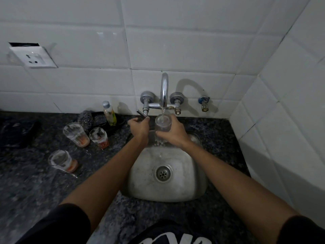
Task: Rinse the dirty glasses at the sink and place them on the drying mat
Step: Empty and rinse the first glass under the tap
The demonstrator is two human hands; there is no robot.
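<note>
From the head view I see my right hand [171, 132] wrapped around a clear glass [163, 124], holding it upright under the tap spout [164, 90] at the back edge of the steel sink [167, 173]; a thin stream of water [163, 111] runs into its mouth. My left hand [139, 126] is curled around the lever handle [141, 114] on the tap's left side. On the dark speckled counter [35, 173] left of the sink stand 3 dirty glasses with orange residue at the bottom: 1 [76, 134] toward the back, 1 [98, 137] just beside it on the sink side, and 1 [62, 161] nearer the front edge. Behind them, against the tiled wall, I see a small bottle [109, 112] and a metal scrubber [85, 118]. A dark shape lies at the counter's far left; I cannot tell what it is.
</note>
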